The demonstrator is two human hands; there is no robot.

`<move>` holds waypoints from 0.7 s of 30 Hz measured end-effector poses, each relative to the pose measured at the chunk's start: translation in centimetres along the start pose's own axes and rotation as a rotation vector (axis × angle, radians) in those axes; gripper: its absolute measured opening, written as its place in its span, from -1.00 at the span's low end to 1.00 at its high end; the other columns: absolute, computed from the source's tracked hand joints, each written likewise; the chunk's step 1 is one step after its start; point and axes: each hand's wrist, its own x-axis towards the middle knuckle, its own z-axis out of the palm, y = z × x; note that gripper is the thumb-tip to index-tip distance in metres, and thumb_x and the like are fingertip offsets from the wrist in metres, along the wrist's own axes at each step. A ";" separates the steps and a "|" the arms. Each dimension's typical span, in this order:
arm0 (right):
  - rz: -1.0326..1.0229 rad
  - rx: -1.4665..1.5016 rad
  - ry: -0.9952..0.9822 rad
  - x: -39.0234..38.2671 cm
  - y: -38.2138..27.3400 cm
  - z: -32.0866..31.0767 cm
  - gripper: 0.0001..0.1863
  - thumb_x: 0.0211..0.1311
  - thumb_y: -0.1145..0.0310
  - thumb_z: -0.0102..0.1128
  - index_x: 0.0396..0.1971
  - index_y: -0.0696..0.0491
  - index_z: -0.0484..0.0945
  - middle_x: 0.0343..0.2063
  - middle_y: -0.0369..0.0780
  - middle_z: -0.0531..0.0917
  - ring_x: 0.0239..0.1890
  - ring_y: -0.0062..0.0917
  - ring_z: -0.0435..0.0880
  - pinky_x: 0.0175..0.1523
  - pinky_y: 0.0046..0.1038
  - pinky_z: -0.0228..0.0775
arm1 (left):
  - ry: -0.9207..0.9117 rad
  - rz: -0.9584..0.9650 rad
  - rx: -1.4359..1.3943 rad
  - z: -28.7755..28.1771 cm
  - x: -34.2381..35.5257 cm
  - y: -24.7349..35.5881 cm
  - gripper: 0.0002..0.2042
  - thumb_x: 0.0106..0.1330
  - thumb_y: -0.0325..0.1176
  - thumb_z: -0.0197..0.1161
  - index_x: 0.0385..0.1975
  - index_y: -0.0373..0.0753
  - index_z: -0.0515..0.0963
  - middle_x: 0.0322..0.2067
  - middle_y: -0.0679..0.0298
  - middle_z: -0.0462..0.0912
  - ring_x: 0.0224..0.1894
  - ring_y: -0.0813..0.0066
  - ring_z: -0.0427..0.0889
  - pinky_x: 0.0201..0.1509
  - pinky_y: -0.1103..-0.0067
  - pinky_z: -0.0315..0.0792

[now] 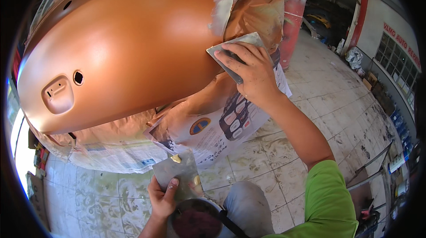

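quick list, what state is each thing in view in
left hand, gripping the grey plate
grey plate, smeared with yellowish putty
right hand, gripping the flat spreader
flat spreader, tilted
orange body panel, coated, pale patch at its right edge
round hole, uncovered
masking paper, crumpled, orange-tinged
floor tiles, stained

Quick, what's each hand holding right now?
Left hand: closed on a grey flat plate bearing yellowish dabs.
Right hand: closed on a grey spreader, at the orange panel's edge.
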 end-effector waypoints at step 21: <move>0.040 -0.127 0.086 2.9 0.9 0.1 -0.37 -0.07 0.65 0.25 0.10 -0.12 0.70 0.04 -0.28 0.66 0.11 -0.28 0.61 0.10 -0.18 0.48 | 0.038 0.010 0.048 -0.7 0.2 -0.4 -0.74 0.44 -0.46 0.28 0.05 -0.42 0.52 -0.16 0.24 0.71 -0.15 0.58 0.62 0.00 0.59 0.49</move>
